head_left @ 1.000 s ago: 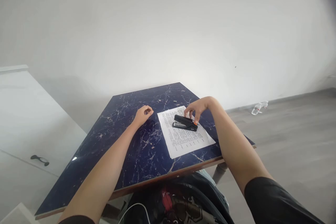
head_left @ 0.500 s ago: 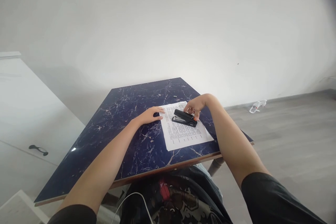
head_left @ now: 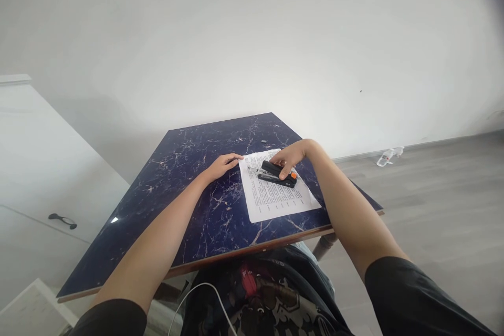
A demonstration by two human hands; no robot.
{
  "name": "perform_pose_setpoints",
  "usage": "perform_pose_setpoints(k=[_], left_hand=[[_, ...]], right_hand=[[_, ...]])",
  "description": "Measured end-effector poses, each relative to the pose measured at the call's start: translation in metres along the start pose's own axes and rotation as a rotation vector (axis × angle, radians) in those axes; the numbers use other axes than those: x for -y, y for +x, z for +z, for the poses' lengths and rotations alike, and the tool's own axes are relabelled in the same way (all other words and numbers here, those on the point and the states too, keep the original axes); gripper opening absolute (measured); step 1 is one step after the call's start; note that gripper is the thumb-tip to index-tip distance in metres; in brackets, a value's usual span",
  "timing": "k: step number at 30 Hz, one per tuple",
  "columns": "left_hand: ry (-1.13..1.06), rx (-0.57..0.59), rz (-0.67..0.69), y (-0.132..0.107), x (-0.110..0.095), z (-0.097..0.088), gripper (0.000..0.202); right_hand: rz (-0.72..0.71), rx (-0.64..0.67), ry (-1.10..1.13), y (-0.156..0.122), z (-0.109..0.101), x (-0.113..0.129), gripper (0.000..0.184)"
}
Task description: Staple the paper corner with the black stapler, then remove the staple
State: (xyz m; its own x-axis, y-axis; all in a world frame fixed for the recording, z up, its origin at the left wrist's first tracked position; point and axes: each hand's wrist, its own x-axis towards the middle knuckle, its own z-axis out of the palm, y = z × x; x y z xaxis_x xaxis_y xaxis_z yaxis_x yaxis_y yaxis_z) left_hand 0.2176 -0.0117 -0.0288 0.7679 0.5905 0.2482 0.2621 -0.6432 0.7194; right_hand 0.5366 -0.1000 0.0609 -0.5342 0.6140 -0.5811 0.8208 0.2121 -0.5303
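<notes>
A printed sheet of paper (head_left: 275, 197) lies on the dark blue marbled table (head_left: 189, 205). On its upper part rests a black stapler (head_left: 279, 174) with an orange tip, its metal staple tray drawn out to the left. My right hand (head_left: 289, 155) is closed over the top of the stapler. Fingers stretched flat, my left hand (head_left: 222, 164) lies on the table with its fingertips at the paper's left top corner.
A small grey item (head_left: 263, 141) lies on the table beyond the paper. A white cabinet (head_left: 47, 168) with a black handle stands at the left. A plastic bottle (head_left: 388, 156) lies on the grey floor by the wall at the right.
My left hand moved right from the bare table and opened against the paper's edge. My right hand closed over the stapler, and its metal tray now sticks out to the left.
</notes>
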Motion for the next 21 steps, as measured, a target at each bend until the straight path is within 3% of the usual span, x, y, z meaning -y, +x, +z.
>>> perform_pose_setpoints(k=[5, 21], left_hand=[[0.110, 0.060, -0.019, 0.002, 0.000, 0.002, 0.051], [0.164, 0.101, 0.006, 0.003, -0.001, 0.005, 0.046]], right_hand=[[0.042, 0.114, 0.008, 0.019, 0.006, 0.006, 0.078], [0.071, 0.097, 0.008, 0.023, 0.006, 0.002, 0.080]])
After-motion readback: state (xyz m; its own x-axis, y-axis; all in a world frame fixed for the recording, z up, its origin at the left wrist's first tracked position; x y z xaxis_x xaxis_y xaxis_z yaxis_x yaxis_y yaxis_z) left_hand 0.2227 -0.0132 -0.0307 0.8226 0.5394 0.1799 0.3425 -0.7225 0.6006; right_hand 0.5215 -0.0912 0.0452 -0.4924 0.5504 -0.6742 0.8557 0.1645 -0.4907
